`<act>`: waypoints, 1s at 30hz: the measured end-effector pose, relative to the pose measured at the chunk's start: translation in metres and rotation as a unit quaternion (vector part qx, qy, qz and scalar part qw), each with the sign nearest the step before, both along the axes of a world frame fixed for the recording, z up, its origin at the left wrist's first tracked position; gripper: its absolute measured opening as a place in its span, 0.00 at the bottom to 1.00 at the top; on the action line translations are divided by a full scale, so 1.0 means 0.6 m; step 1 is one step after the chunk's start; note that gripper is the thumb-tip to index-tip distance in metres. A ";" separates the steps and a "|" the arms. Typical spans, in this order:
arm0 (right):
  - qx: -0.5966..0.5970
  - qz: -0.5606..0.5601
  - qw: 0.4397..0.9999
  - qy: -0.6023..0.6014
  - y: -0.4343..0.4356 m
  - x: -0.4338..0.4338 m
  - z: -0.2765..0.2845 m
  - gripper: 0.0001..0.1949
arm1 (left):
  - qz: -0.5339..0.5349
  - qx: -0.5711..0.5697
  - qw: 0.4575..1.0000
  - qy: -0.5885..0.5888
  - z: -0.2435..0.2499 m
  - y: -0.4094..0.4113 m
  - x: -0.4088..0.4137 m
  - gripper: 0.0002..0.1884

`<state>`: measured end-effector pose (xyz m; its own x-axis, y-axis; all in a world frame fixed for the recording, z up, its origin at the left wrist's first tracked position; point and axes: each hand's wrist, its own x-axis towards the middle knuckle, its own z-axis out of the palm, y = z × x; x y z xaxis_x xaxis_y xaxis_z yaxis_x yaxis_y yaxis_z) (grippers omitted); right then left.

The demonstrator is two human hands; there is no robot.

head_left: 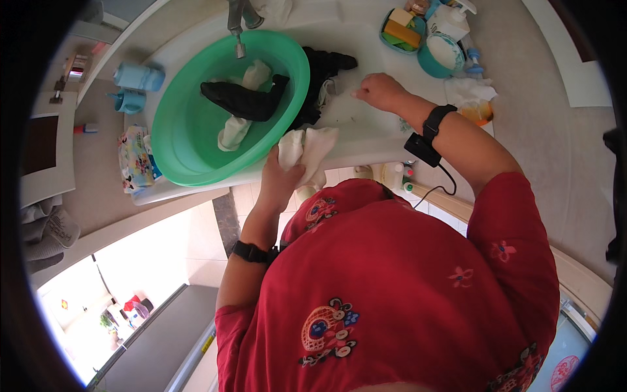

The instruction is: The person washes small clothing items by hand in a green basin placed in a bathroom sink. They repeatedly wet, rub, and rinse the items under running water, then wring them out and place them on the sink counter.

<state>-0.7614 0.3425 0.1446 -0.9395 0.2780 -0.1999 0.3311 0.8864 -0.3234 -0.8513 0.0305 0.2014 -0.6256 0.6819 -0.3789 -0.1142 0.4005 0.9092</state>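
My left hand (284, 179) grips a white cloth (316, 149), perhaps a sock, at the near rim of a green plastic basin (171, 122). The basin sits tilted in a white sink, below the metal faucet (239, 29). In it lie a dark sock (240, 100) and white pieces of cloth (234, 133). Beside the basin's right rim, dark wet-looking cloth (318, 68) lies in the sink, with a greyish-white piece (325, 93) on it. My right hand (379, 92) is over the sink to the right, fingers curled; whether it holds something small cannot be told.
A soap dish (384, 34) with bars, a teal bowl of white powder (438, 59) and a white pump bottle (448, 22) stand at the back right. On the left are a blue cup (131, 101), a light-blue container (139, 77) and a patterned soft pack (134, 159).
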 end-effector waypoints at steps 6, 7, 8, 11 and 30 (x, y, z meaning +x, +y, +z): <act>-0.274 -0.104 0.951 0.101 -0.029 0.044 0.063 0.18 | 0.026 0.096 0.992 -0.083 -0.035 0.056 -0.004 0.31; -0.343 -0.127 0.928 0.078 -0.057 0.045 0.108 0.19 | 0.031 0.115 0.988 -0.103 -0.039 0.064 -0.004 0.30; -0.407 -0.153 0.899 0.057 -0.079 0.049 0.137 0.19 | 0.032 0.132 0.985 -0.107 -0.044 0.077 -0.003 0.30; -0.453 -0.171 0.866 0.121 -0.117 0.062 0.144 0.21 | 0.039 0.167 0.976 -0.131 -0.047 0.111 0.006 0.28; -0.394 -0.241 0.850 0.254 0.001 0.056 0.095 0.16 | 0.044 0.024 0.974 -0.223 -0.062 0.094 -0.006 0.19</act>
